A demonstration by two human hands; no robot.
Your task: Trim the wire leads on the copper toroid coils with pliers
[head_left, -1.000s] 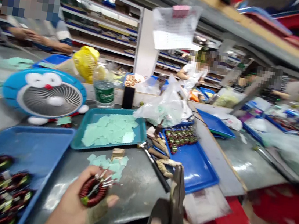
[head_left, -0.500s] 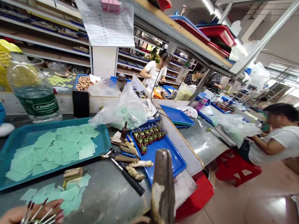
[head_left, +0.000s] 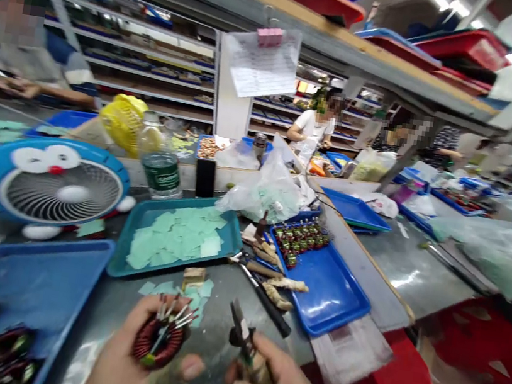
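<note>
My left hand [head_left: 128,352] grips a toroidal coil [head_left: 147,343] wound with copper-red wire, several wire ends sticking up from its centre. My right hand [head_left: 272,379] holds small pliers or cutters [head_left: 239,329], their dark tips a little to the right of the coil and apart from it. Below the coil lies the grey metal bench top [head_left: 220,314]. Finished coils lie in a blue tray [head_left: 29,274] at the lower left. A blue tray [head_left: 332,292] to the right holds a group of small components [head_left: 299,242].
A teal tray [head_left: 174,263] of pale green paper squares stands ahead. Several hand tools [head_left: 266,289] lie beside it. Behind are a fan [head_left: 48,182], a water bottle [head_left: 161,163] and plastic bags [head_left: 266,190]. Co-workers [head_left: 313,124] sit along the benches.
My view has swung back left and down. The coil has come fully into view in my left hand. The cutters in my right hand have dropped lower, closer to the coil.
</note>
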